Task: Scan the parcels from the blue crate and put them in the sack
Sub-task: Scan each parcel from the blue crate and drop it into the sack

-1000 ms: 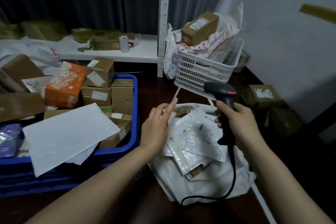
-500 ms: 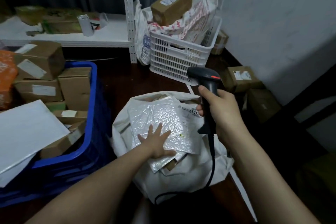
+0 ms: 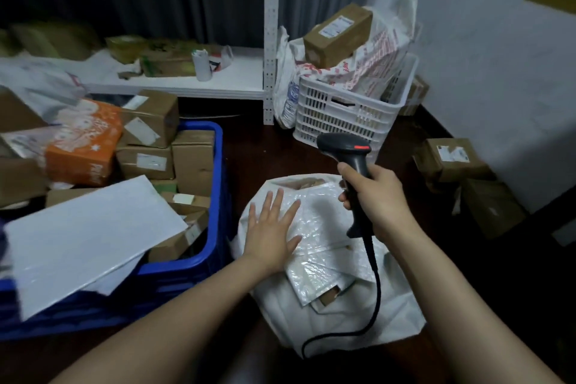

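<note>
Though half-hidden under left hand (image 3: pixel 270 238), seemingly a bubble mailer (image 3: pixel 324 223)

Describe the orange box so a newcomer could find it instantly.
Find the blue crate on the left. At its far left side, the orange box lies beside stacked brown cartons. It alone is bright orange with white printing; its neighbours are plain brown cardboard.

Nothing legible: box labels (image 3: pixel 336 25), orange box (image 3: pixel 81 150) print, red print on bag (image 3: pixel 378 56) all too blurred.
</note>
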